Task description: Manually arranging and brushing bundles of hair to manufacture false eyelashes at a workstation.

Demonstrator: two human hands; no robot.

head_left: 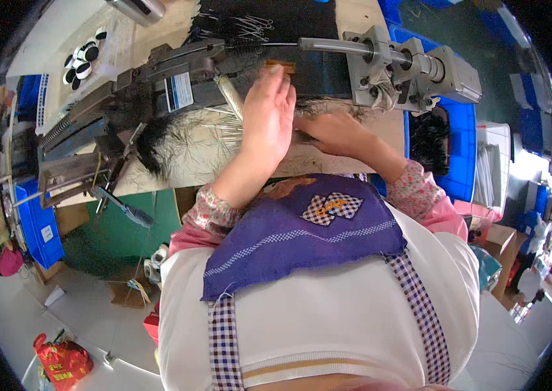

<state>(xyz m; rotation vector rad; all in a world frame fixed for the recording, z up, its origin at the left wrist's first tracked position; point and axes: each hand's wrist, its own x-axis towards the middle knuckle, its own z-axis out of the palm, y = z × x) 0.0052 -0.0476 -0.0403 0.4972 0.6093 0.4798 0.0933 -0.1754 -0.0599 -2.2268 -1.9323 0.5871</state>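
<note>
My left hand (269, 118) is raised over the workbench with its fingers stretched out and close together. Its fingertips are next to a small orange-brown block (284, 66); whether they touch it I cannot tell. Just right of it, my right hand (338, 134) is low over the bench edge with its fingers curled in. Something dark shows at those fingertips, too hidden to name. Left of my left hand is a lever with a pale wrapped handle (229, 96). Thin metal rods (220, 125) lie scattered below it, and loose black bristles (153, 148) are heaped farther left.
A metal shaft (334, 45) runs across the back from a clamped motor unit (413, 65) at the right. A dark spring-loaded machine frame (103, 98) fills the left. Twisted wire pieces (250, 27) lie at the far side. A blue bin (462, 146) stands right of the bench.
</note>
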